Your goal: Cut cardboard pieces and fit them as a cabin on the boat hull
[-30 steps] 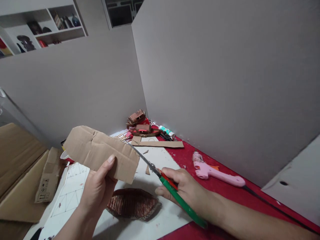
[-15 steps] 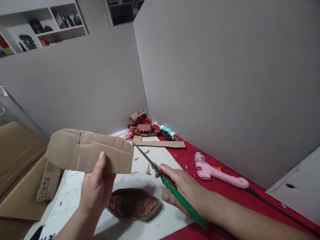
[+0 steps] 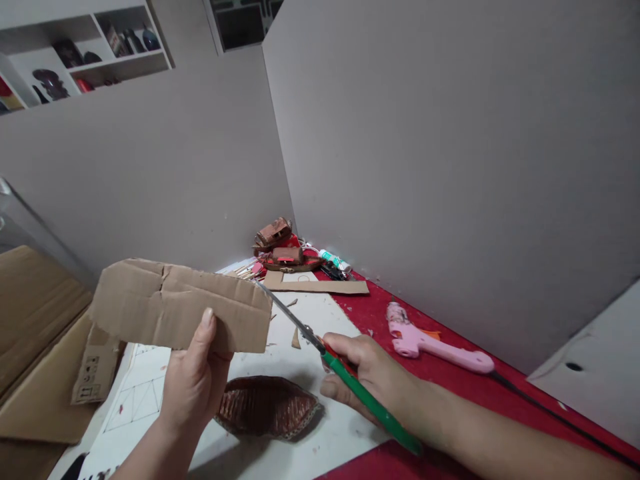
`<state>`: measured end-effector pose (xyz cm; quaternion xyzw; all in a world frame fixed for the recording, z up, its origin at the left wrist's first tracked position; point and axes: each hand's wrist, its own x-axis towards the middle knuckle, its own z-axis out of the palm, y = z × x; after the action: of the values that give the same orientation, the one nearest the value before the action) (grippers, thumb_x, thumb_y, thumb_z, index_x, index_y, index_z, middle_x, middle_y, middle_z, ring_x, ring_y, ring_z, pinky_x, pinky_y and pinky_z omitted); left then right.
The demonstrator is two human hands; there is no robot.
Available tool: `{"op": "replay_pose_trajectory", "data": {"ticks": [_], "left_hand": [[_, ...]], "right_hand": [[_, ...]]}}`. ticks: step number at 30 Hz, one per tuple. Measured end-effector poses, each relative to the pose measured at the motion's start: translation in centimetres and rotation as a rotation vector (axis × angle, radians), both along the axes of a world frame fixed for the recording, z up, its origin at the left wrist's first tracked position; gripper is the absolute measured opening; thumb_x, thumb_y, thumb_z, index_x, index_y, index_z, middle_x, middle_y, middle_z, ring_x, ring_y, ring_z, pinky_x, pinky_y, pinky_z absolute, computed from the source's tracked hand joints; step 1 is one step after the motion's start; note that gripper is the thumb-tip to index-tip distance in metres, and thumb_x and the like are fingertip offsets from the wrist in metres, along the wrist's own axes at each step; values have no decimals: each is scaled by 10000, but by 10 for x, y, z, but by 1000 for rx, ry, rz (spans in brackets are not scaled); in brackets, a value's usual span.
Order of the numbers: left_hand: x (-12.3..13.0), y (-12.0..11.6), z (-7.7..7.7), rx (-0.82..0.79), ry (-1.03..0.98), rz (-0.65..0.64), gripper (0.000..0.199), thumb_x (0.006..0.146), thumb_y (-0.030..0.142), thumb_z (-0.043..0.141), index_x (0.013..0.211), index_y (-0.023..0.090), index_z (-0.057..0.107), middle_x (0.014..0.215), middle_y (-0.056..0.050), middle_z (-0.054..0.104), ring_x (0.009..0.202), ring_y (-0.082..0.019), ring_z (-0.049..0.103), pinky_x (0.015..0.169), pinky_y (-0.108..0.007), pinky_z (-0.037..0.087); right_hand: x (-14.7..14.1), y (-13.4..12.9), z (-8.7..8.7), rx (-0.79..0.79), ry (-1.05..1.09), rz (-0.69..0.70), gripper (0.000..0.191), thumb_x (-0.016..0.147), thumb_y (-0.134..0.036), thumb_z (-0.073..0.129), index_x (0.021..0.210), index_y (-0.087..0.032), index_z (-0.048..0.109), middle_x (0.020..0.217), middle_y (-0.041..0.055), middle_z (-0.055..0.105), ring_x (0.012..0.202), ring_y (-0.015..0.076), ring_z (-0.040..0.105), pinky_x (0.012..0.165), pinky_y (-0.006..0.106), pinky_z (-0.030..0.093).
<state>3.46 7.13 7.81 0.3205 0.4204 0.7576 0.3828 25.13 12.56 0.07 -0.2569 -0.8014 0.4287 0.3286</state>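
A flat piece of brown cardboard [image 3: 145, 303], rounded at its left end and creased across, is pinched in my left hand [image 3: 195, 380], thumb on its face. My right hand [image 3: 373, 373] grips green-handled scissors [image 3: 360, 390]. Their blades reach up and left to the cardboard's upper right edge, near the corner; the tip overlaps that edge. Below the cardboard a small brown boat-shaped shell [image 3: 267, 408] lies on the white sheet [image 3: 320, 373], partly behind my left hand.
A pink glue gun [image 3: 435, 347] with a dark cord lies on the red cloth [image 3: 480, 413] at right. Cardboard boxes [image 3: 40, 333] stand at left. Farther back are a cardboard strip [image 3: 320, 287], a small brown model boat [image 3: 287, 259] and several cardboard scraps.
The scissors' tip has moved slightly left along the cardboard's upper edge. The cardboard's right end has shifted a little right and down in my left hand.
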Motion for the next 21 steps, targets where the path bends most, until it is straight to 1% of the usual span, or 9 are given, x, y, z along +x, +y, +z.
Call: {"op": "replay_pose_trajectory", "data": {"ticks": [3, 7, 11, 14, 16, 19, 21], "left_hand": [[-1, -2, 1, -40, -13, -46, 299, 713, 372, 840, 959, 223, 759, 907, -16, 778, 1001, -209, 713, 875, -290, 593], [0, -2, 2, -44, -15, -97, 401, 708, 334, 846, 1083, 258, 726, 983, -13, 777, 1010, -217, 711, 921, -338, 578], [-5, -3, 4, -50, 27, -108, 490, 697, 307, 851, 1158, 256, 694, 1007, -21, 774, 1046, -239, 701, 934, -336, 569], [-9, -3, 5, -57, 58, -109, 524, 685, 290, 854, 1179, 247, 683, 1018, -33, 771, 1084, -270, 687, 930, -356, 572], [-10, -4, 6, -56, 67, -110, 543, 681, 280, 854, 1194, 253, 676, 1030, -34, 769, 1095, -282, 682, 935, -373, 571], [-9, -4, 9, -58, 73, -122, 557, 686, 281, 848, 1212, 258, 667, 1029, -36, 769, 1081, -288, 689, 946, -384, 566], [-8, -3, 11, -52, 82, -122, 565, 691, 276, 844, 1225, 258, 660, 1028, -38, 770, 1073, -289, 693, 950, -385, 565]], "right_hand": [[2, -1, 7, 62, -49, -25, 570, 831, -778, 475, 767, -214, 437, 612, -49, 426, 562, 120, 360, 525, 252, 292], [3, -1, 14, 147, -129, -50, 574, 851, -782, 428, 818, -210, 459, 644, -33, 476, 569, 131, 396, 552, 261, 309], [3, 0, 15, 181, -172, -48, 585, 843, -797, 420, 836, -214, 461, 660, -27, 483, 575, 137, 405, 563, 267, 308], [4, 0, 14, 185, -193, -41, 583, 840, -796, 431, 846, -214, 464, 671, -26, 481, 587, 142, 414, 567, 270, 302], [5, 0, 12, 159, -181, -30, 568, 841, -785, 451, 826, -217, 455, 659, -36, 464, 581, 133, 398, 555, 263, 296], [6, 0, 9, 119, -151, -15, 545, 834, -758, 501, 784, -220, 432, 624, -59, 421, 563, 115, 349, 528, 249, 276], [6, -1, 9, 111, -153, -37, 536, 827, -738, 532, 748, -222, 410, 591, -72, 385, 546, 106, 310, 512, 245, 261]]}}
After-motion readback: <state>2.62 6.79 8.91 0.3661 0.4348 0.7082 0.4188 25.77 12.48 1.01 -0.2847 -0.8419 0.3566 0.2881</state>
